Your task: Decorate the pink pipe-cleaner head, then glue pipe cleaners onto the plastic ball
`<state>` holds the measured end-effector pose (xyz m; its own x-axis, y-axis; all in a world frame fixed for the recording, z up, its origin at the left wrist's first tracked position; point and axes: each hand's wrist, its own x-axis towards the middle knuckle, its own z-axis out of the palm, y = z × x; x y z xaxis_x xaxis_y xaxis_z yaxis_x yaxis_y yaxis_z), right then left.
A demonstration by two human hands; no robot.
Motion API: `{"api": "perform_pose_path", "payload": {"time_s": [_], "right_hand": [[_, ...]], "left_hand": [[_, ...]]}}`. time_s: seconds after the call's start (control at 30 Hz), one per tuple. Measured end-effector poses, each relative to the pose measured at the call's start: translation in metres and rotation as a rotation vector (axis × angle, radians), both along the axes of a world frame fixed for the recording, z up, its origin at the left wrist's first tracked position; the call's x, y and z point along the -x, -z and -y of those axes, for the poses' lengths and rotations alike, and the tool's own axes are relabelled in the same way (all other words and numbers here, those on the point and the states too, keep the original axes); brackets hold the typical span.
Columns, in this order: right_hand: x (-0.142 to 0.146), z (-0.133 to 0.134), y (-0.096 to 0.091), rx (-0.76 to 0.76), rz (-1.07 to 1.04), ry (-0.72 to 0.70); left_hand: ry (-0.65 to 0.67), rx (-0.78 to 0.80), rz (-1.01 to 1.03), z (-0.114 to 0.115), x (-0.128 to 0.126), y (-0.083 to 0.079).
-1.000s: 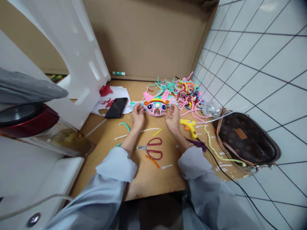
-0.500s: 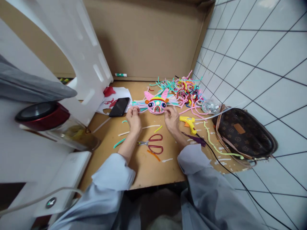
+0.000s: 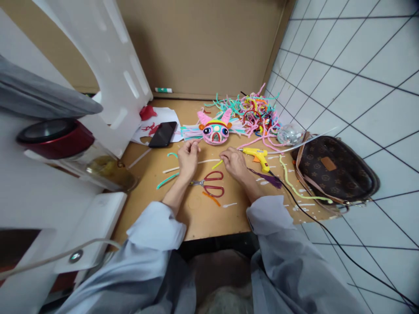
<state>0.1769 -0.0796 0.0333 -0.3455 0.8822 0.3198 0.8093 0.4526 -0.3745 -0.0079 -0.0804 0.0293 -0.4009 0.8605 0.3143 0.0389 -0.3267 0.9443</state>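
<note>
A pink pipe-cleaner animal head [image 3: 215,132], with upright ears, big blue-and-black eyes and a yellow-red band, rests on a bundle of pastel pipe cleaners [image 3: 191,131]. My left hand [image 3: 189,159] is just in front and left of it, fingers curled together; whatever they hold is hidden. Lower right of the head, my right hand [image 3: 235,161] has its fingertips pinched beside a short yellow pipe-cleaner piece [image 3: 217,165] and the end of a white pipe cleaner [image 3: 207,162]. I cannot tell whether it grips either. Red-handled scissors [image 3: 211,183] lie between my forearms.
A yellow glue gun [image 3: 257,158] with a black cord lies right of my right hand, near a purple tassel [image 3: 271,179]. Behind are tangled pipe cleaners [image 3: 257,113]. A phone [image 3: 163,134] and glass bottle [image 3: 108,174] stand left; a brown bag [image 3: 337,172] is right.
Both hands have drawn back from the animal head toward me. My right hand has come down beside the short yellow piece. The whole view has tilted slightly.
</note>
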Motion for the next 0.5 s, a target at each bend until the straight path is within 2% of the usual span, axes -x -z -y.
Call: {"api": "perform_pose_path", "payload": {"time_s": [0.23, 0.5], "right_hand": [[0.007, 0.010, -0.009, 0.019, 0.169, -0.088], [0.006, 0.011, -0.006, 0.029, 0.316, -0.124]], "left_hand": [[0.052, 0.066, -0.095, 0.008, -0.005, -0.003], [0.057, 0.101, -0.273, 0.016, -0.010, -0.004]]}}
